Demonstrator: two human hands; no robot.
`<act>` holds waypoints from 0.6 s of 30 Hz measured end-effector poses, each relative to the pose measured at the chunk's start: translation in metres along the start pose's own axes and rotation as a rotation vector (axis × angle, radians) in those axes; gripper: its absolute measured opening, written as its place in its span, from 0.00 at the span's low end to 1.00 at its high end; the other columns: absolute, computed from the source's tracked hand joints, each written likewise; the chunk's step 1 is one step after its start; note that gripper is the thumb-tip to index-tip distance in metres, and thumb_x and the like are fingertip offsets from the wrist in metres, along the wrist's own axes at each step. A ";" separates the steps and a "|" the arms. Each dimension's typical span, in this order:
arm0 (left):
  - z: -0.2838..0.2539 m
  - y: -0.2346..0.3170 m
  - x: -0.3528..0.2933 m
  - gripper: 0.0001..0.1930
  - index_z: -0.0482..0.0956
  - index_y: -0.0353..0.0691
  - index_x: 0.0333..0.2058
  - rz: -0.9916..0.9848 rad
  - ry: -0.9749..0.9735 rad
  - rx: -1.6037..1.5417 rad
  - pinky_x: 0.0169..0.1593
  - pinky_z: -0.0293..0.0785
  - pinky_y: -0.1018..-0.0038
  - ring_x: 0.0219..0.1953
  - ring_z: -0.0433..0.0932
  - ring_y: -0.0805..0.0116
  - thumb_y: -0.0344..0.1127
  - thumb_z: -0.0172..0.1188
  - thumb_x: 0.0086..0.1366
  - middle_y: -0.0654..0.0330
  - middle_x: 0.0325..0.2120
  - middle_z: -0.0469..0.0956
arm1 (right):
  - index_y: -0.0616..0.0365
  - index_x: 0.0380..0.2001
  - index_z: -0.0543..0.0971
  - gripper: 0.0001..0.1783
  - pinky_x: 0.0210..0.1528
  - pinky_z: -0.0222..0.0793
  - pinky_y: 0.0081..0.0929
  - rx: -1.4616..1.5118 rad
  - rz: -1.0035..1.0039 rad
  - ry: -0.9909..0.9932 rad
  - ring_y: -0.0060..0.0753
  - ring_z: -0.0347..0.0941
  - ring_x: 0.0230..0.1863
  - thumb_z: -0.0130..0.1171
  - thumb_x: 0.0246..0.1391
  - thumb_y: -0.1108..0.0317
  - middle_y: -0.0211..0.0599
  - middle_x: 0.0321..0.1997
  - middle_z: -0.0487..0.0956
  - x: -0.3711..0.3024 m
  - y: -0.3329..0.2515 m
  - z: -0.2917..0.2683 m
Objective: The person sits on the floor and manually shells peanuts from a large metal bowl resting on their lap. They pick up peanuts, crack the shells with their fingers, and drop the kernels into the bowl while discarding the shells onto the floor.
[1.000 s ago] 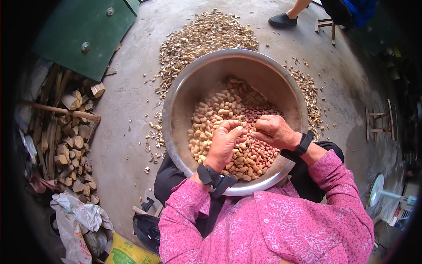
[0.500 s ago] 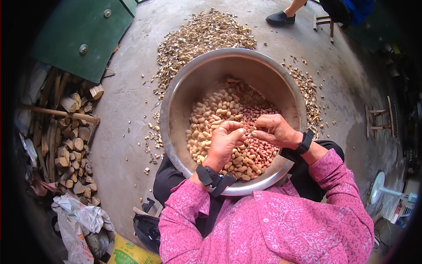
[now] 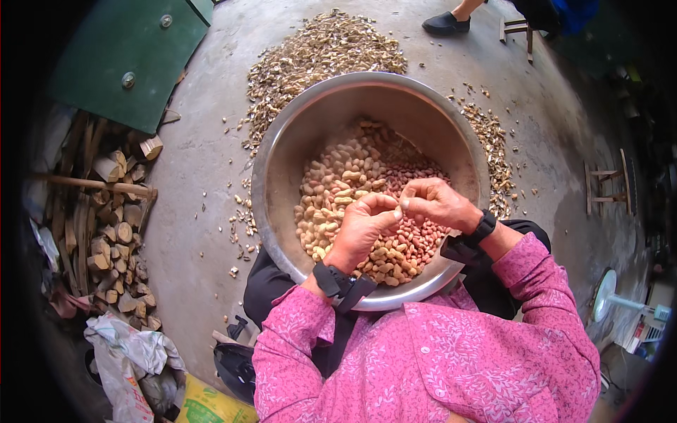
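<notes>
A wide metal basin rests on my lap, holding unshelled peanuts on the left and reddish shelled kernels on the right. Over the basin my left hand and my right hand meet fingertip to fingertip, both pinching one peanut pod between them. Each wrist wears a black band. My sleeves are pink with a floral print.
Heaps of empty peanut shells lie on the concrete floor beyond and right of the basin. Stacked firewood and a green metal door are at left. Another person's black shoe and a small wooden stool are farther off.
My hands have stayed together over the basin, fingers shifting slightly on the pod; the basin has not moved.
</notes>
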State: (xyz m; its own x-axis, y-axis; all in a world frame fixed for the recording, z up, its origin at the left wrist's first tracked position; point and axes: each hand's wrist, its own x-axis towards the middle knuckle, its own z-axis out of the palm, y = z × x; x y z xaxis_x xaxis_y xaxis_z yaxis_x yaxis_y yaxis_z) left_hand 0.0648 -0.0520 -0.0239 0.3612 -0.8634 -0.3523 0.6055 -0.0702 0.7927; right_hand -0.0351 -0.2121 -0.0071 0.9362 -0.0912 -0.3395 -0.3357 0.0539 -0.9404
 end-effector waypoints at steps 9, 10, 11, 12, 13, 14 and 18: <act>-0.012 0.015 -0.001 0.05 0.70 0.39 0.33 0.000 0.203 -0.095 0.28 0.72 0.79 0.23 0.73 0.76 0.32 0.51 0.60 0.61 0.27 0.74 | 0.61 0.36 0.70 0.18 0.27 0.68 0.18 1.006 -0.236 0.486 0.15 0.65 0.21 0.48 0.55 0.55 0.29 0.25 0.72 -0.011 -0.019 -0.076; -0.013 0.014 -0.002 0.04 0.70 0.39 0.33 -0.007 0.211 -0.119 0.28 0.72 0.79 0.23 0.73 0.77 0.32 0.51 0.60 0.61 0.27 0.74 | 0.61 0.36 0.70 0.18 0.27 0.68 0.18 1.004 -0.239 0.484 0.15 0.65 0.21 0.48 0.55 0.55 0.29 0.25 0.72 -0.008 -0.012 -0.072; -0.012 0.014 0.000 0.04 0.70 0.39 0.32 -0.014 0.214 -0.110 0.28 0.72 0.79 0.23 0.73 0.77 0.32 0.50 0.61 0.61 0.27 0.74 | 0.60 0.36 0.71 0.17 0.27 0.68 0.19 0.570 -0.155 0.439 0.17 0.67 0.22 0.49 0.54 0.56 0.29 0.26 0.73 -0.005 -0.013 -0.058; -0.012 0.015 0.000 0.04 0.70 0.39 0.32 -0.012 0.214 -0.109 0.28 0.72 0.79 0.23 0.73 0.77 0.32 0.50 0.61 0.61 0.27 0.74 | 0.59 0.36 0.72 0.15 0.27 0.68 0.19 0.139 -0.068 0.380 0.18 0.68 0.23 0.50 0.54 0.58 0.29 0.27 0.73 -0.001 -0.012 -0.044; -0.012 0.015 0.000 0.04 0.70 0.39 0.32 -0.009 0.206 -0.114 0.28 0.72 0.79 0.23 0.73 0.77 0.32 0.50 0.61 0.61 0.27 0.74 | 0.58 0.35 0.73 0.13 0.30 0.69 0.22 -0.227 -0.178 0.303 0.23 0.70 0.27 0.53 0.51 0.60 0.31 0.31 0.74 0.006 -0.004 -0.035; -0.013 0.016 -0.001 0.04 0.70 0.39 0.32 -0.006 0.203 -0.119 0.28 0.72 0.79 0.23 0.73 0.77 0.32 0.50 0.61 0.61 0.26 0.74 | 0.58 0.35 0.73 0.13 0.34 0.69 0.25 -0.590 -0.286 0.214 0.29 0.72 0.31 0.56 0.47 0.63 0.33 0.34 0.74 0.014 0.006 -0.027; -0.015 0.018 -0.003 0.04 0.71 0.39 0.32 0.018 0.200 -0.148 0.27 0.73 0.79 0.22 0.73 0.78 0.32 0.51 0.60 0.61 0.26 0.75 | 0.56 0.24 0.76 0.09 0.36 0.67 0.39 -1.126 -0.230 0.052 0.45 0.70 0.35 0.56 0.36 0.64 0.44 0.31 0.74 0.037 0.041 -0.014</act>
State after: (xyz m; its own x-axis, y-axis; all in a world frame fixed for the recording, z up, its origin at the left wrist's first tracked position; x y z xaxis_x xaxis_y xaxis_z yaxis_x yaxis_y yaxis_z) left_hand 0.0848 -0.0430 -0.0159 0.4972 -0.7469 -0.4415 0.6895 0.0312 0.7236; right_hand -0.0162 -0.2271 -0.0586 0.9907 -0.0262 -0.1337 -0.0849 -0.8861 -0.4557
